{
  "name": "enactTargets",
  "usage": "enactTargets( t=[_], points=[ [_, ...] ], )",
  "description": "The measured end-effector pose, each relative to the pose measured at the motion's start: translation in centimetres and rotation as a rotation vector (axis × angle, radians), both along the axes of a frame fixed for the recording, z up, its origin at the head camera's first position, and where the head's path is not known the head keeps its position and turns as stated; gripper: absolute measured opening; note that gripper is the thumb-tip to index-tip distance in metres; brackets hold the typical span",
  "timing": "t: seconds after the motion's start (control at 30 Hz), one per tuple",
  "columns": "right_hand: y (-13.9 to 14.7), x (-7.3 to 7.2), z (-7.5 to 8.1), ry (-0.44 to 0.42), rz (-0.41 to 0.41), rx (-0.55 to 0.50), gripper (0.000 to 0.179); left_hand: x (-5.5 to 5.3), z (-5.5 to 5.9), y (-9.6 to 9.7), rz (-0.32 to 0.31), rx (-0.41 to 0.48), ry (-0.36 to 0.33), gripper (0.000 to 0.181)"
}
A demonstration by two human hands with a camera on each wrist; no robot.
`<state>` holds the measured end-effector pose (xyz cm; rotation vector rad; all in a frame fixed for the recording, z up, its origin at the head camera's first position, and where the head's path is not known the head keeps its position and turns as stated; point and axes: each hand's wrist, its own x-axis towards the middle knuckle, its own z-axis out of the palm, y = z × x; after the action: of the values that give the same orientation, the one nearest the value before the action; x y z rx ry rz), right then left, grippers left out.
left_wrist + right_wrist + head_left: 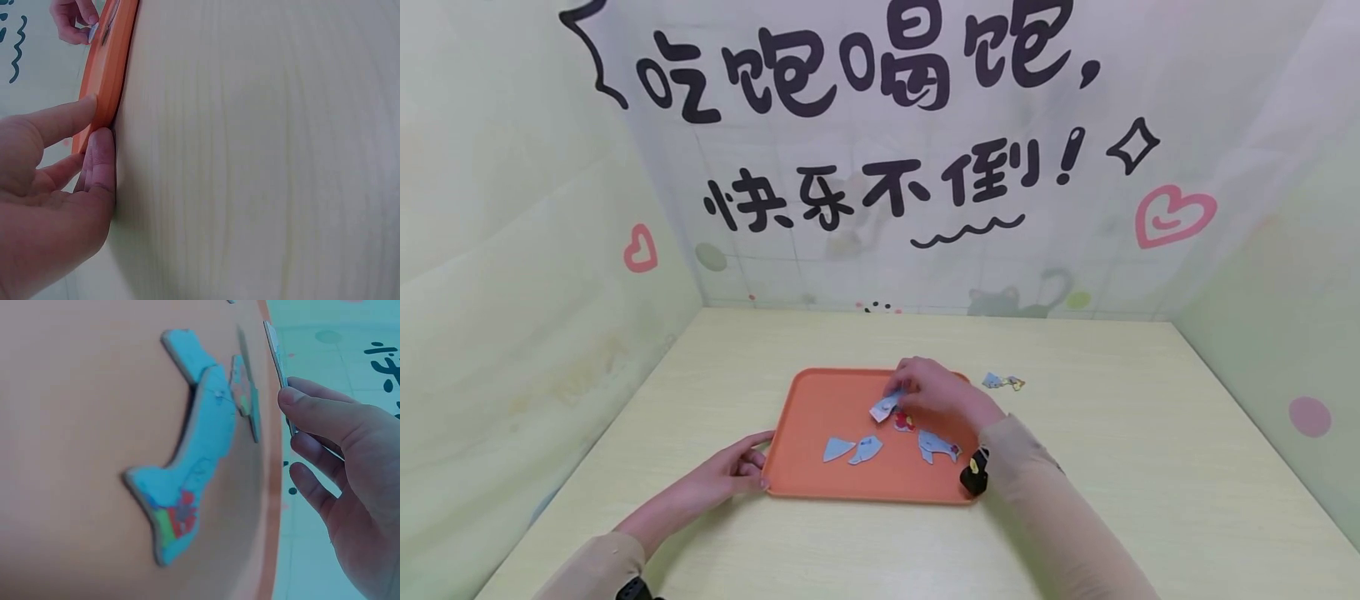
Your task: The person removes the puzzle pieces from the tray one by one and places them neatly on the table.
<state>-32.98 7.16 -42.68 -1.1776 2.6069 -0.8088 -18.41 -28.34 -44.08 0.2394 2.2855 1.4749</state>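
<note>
My left hand [730, 468] holds the orange tray [808, 400] at its near left corner, with the rim between thumb and fingers in the left wrist view. Over the tray's far right part, my right hand [936, 390] pinches a thin, flat light-blue puzzle piece [882, 408]. That piece is seen edge-on, raised off the tray, in the right wrist view. Beneath the hand lies a piece with a red print [903, 422]. To its right rests a larger blue piece [209, 419] with a red and green print. Two blue pieces [867, 450] lie side by side at the tray's front middle.
Small blue and yellow pieces [1002, 382] lie on the pale wooden table [1112, 433], beyond the tray's far right corner. A printed cloth backdrop [850, 267] with large dark characters closes off the back, and cloth walls stand on both sides.
</note>
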Motion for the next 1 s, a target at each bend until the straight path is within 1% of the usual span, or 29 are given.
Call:
enactTargets(
  t=[0.2,0.4,0.53,0.67,0.93,1.0],
  points=[
    [0.4,0.0,1.1,0.017,-0.066,-0.006,0.021,0.2,0.0,-0.1,0.010,-0.013,-0.006,0.080],
    [1.6,-0.3,2.2,0.044,-0.120,-0.026,0.018,0.3,-0.1,-0.1,0.011,-0.016,-0.010,0.079],
    [2.6,-0.8,2.5,0.064,-0.167,-0.017,0.018,0.3,0.0,0.0,0.020,-0.022,-0.010,0.079],
    [3.9,-1.1,2.7,0.071,-0.204,-0.032,0.018,0.2,0.0,0.1,0.025,-0.028,-0.010,0.079],
    [6.9,-1.3,3.2,0.138,-0.229,-0.082,0.020,0.1,0.1,0.1,0.007,-0.015,-0.007,0.080],
    [7.6,-1.3,3.4,0.144,-0.241,-0.101,0.021,0.0,0.1,0.1,0.003,-0.012,-0.004,0.080]
  ],
)
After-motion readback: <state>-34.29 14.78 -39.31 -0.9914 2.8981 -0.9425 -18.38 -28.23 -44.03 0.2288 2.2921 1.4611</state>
